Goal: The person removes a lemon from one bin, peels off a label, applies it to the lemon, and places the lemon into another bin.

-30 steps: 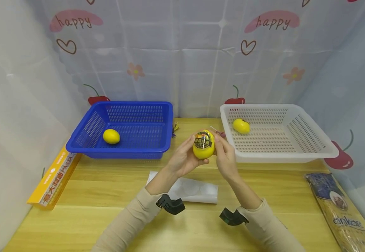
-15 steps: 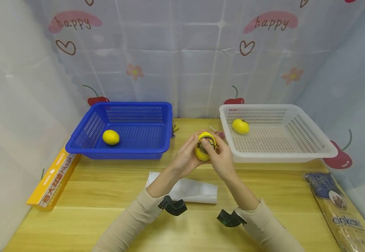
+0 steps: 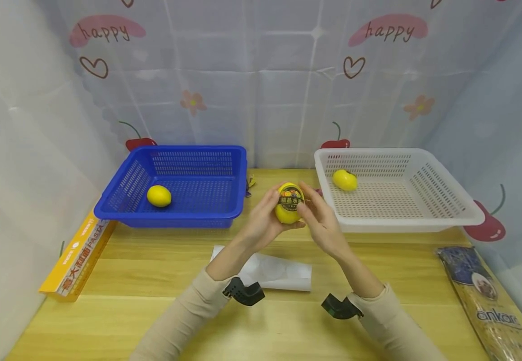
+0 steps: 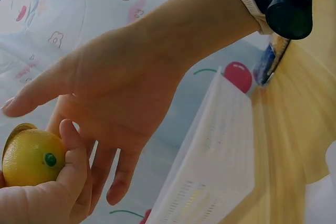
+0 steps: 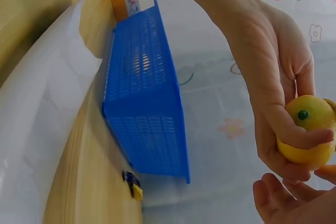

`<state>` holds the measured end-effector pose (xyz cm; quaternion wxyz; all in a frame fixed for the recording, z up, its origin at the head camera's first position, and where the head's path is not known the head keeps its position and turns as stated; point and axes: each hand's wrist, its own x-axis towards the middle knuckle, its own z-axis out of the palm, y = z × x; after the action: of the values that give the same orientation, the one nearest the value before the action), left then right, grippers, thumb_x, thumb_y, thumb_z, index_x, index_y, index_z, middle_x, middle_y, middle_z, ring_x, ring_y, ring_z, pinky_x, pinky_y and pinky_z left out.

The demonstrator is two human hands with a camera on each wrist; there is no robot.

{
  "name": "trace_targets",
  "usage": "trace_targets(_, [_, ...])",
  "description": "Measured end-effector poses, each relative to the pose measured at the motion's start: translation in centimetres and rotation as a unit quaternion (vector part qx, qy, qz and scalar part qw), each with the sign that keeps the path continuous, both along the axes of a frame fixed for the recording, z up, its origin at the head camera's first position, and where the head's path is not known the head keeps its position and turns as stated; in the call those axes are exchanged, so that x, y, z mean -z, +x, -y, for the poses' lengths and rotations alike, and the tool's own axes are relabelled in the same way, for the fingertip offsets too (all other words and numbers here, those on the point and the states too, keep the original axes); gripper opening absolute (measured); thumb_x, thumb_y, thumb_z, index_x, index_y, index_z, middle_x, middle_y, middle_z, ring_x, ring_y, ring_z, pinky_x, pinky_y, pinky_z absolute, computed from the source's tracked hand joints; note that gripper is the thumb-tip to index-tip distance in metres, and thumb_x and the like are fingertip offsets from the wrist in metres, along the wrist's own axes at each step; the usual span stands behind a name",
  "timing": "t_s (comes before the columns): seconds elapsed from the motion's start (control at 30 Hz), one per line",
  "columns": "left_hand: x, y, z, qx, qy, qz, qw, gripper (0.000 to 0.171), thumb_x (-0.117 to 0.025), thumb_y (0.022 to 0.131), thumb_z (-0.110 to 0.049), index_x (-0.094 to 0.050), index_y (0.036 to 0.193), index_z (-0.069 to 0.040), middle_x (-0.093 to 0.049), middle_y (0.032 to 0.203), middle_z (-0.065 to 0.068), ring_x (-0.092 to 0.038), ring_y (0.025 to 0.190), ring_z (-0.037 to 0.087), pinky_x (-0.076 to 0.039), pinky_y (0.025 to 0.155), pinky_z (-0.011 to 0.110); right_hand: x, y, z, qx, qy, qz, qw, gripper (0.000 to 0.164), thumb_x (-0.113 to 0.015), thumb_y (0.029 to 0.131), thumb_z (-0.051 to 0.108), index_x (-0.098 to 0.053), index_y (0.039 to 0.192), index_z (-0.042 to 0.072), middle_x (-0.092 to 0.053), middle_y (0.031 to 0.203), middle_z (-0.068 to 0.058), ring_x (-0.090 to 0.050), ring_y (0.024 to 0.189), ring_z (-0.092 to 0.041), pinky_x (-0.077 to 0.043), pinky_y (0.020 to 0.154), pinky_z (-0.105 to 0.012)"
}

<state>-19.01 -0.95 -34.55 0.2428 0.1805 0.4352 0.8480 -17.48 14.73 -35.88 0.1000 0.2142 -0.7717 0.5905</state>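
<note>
A yellow citrus fruit (image 3: 286, 214) with a round dark label is held up over the middle of the table. My left hand (image 3: 260, 225) cradles it, fingers beneath and thumb curled over, as the right wrist view shows around the fruit (image 5: 317, 113). Close on the other side is my right hand (image 3: 326, 225), its thumb tip at the label's right edge. Seen from the left wrist, the right hand (image 4: 118, 87) has its thumb and fingers extended, and the label's rim stands slightly off the fruit (image 4: 31, 156). A green stem end faces the wrist cameras.
A blue basket (image 3: 171, 215) with a lemon (image 3: 159, 196) stands left. On the right, a white basket (image 3: 392, 223) holds another yellow fruit (image 3: 344, 180). A white sheet (image 3: 274, 273) lies below my hands. A pasta box (image 3: 76, 258) and pasta bag (image 3: 491, 306) flank the table.
My right thumb lay across the label half a second ago and is now at its right edge. The right hand has shifted slightly right. The fruit has tilted a little in my left hand.
</note>
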Motion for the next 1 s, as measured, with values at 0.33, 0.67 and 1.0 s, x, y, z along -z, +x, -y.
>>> trace_targets(0.33, [-0.6, -0.4, 0.1, 0.048, 0.008, 0.013, 0.9987, 0.051, -0.008, 0.103, -0.035, -0.007, 0.149, -0.013, -0.015, 0.15, 0.022, -0.025, 0.134, 0.041, -0.032, 0.103, 0.057, -0.7, -0.5, -0.2, 0.009, 0.073, -0.036, 0.997, 0.086, -0.081, 0.07, 0.004, -0.034, 0.142, 0.002, -0.052, 0.128, -0.016, -0.054, 0.106, -0.026, -0.052, 0.079, -0.032])
trace_targets(0.67, [-1.4, -1.1, 2.1, 0.049, -0.16, -0.004, 0.9859, 0.057, -0.026, 0.104, -0.033, -0.002, 0.152, -0.014, -0.02, 0.147, 0.028, -0.036, 0.128, 0.047, -0.043, 0.095, 0.055, -2.7, -3.8, -3.8, -0.044, 0.061, 0.058, 0.995, 0.076, -0.073, 0.072, -0.001, -0.035, 0.138, -0.002, -0.048, 0.13, -0.019, -0.052, 0.109, -0.026, -0.047, 0.089, -0.029])
trace_targets(1.0, [-1.4, -7.4, 13.2, -0.168, -0.494, -0.168, 0.8368, 0.051, -0.055, 0.096, -0.029, -0.043, 0.137, -0.002, -0.05, 0.129, 0.024, -0.055, 0.109, 0.036, -0.055, 0.076, 0.038, -3.6, -11.6, -14.9, 0.065, 0.233, 0.176, 0.954, 0.087, -0.07, 0.081, 0.015, -0.016, 0.147, 0.001, -0.031, 0.141, -0.03, -0.038, 0.122, -0.043, -0.038, 0.099, -0.054])
